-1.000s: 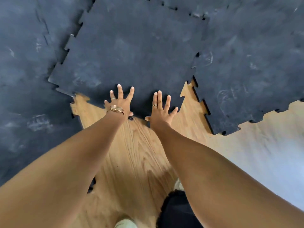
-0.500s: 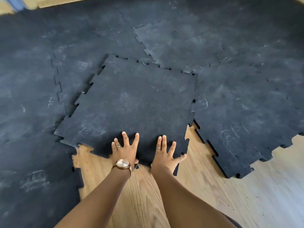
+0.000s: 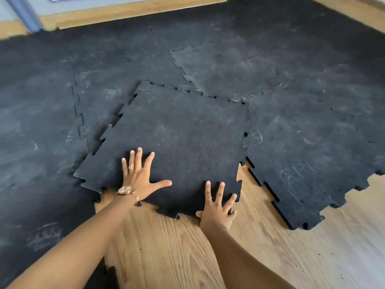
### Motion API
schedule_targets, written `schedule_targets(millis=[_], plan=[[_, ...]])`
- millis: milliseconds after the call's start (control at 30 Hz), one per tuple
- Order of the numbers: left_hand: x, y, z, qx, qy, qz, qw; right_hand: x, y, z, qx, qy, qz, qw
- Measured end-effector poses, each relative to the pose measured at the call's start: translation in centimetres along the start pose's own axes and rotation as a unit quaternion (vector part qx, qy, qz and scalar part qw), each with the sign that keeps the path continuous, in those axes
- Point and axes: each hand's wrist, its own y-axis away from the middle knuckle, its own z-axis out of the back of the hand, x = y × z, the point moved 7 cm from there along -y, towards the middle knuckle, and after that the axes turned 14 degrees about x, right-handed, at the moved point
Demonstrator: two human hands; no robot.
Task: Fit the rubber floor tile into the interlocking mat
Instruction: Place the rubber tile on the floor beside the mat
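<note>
A loose black rubber tile with toothed edges lies skewed over the gap in the interlocking mat, its left and far edges riding on top of the laid tiles. My left hand, with a watch and a ring, presses flat on the tile's near left part, fingers spread. At the tile's near right corner rests my right hand, fingers spread on top and the palm at the edge. A wedge of wood shows between the tile's right edge and the mat.
Bare wooden floor fills the near middle and right. Black mat covers the left and the far area. A wooden border and a grey post stand at the far edge.
The view has tilted up and shows more of the mat. My hands have spread apart along the tile's near edge, the right one moving to the near right corner.
</note>
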Motion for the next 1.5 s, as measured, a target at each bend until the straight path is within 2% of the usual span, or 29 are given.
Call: schedule_targets(millis=[67,133,200,333,533,700,800,933,1067,1133,1167,1300,1400,1433,1500], plan=[[3.3,-1.4,2.4,-0.059,0.092,0.068,0.992,0.1,-0.2,0.1,-0.006,0.002,0.001,1.0],[5.4,-2.5,4.0,-0.05,0.116,0.118,0.985,0.3,-0.2,0.2,-0.005,0.004,0.002,1.0],[6.1,-3.3,5.1,-0.044,0.118,0.129,0.984,0.3,-0.1,0.3,-0.006,0.005,0.004,1.0],[6.9,-3.7,7.1,-0.086,0.172,0.16,0.968,0.2,-0.5,0.2,0.005,-0.017,0.02,1.0],[7.4,-3.2,7.2,-0.045,0.131,0.178,0.974,0.7,-0.6,0.2,-0.007,-0.024,0.012,1.0],[8.2,-2.5,7.7,0.046,0.058,0.168,0.983,0.3,-0.1,0.0,-0.013,-0.026,0.042,0.999],[8.3,-2.0,8.0,0.045,0.028,0.16,0.986,0.1,0.3,-0.7,-0.01,0.022,0.054,0.998],[8.7,-1.0,7.7,0.044,0.01,0.174,0.984,-1.0,0.2,-0.5,-0.061,0.068,0.033,0.995],[8.8,0.5,6.5,0.055,-0.004,0.19,0.98,-2.2,0.1,0.2,-0.103,0.081,0.047,0.99],[8.8,1.4,6.6,0.069,-0.017,0.196,0.978,-2.0,0.6,0.7,-0.143,0.177,0.096,0.969],[8.7,2.0,6.8,0.076,-0.025,0.2,0.976,-1.5,0.9,0.7,-0.16,0.241,0.141,0.947],[8.2,4.4,7.1,0.105,-0.034,0.208,0.972,1.3,2.3,0.1,-0.144,0.431,0.335,0.826],[8.1,6.7,6.1,0.112,-0.005,0.206,0.972,1.5,3.7,0.3,-0.136,0.502,0.385,0.763],[8.2,7.5,5.6,0.11,0.009,0.204,0.973,1.1,4.0,0.1,-0.131,0.505,0.39,0.759],[8.4,9.1,4.3,0.101,0.035,0.198,0.974,0.2,4.4,-0.3,-0.112,0.474,0.358,0.797]])
